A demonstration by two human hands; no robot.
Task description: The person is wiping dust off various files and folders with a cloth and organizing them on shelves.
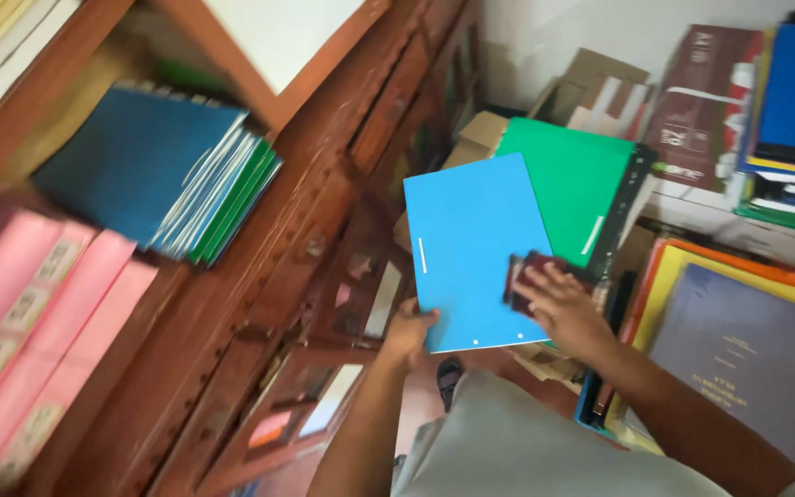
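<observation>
Both hands are on a blue folder held up before a wooden shelf. Left hand grips its lower corner, fingers closed on the edge. Right hand presses a dark red cloth flat against its face. Just behind sits a green folder; pink files fill the shelf.

Pale rectangular labels are seen on the spines of the pink folders, far left of the fingers. A dark maroon box with white print is stood up and to the right of the fingers. Open brown cardboard boxes are set above the fingers, against the wall.
</observation>
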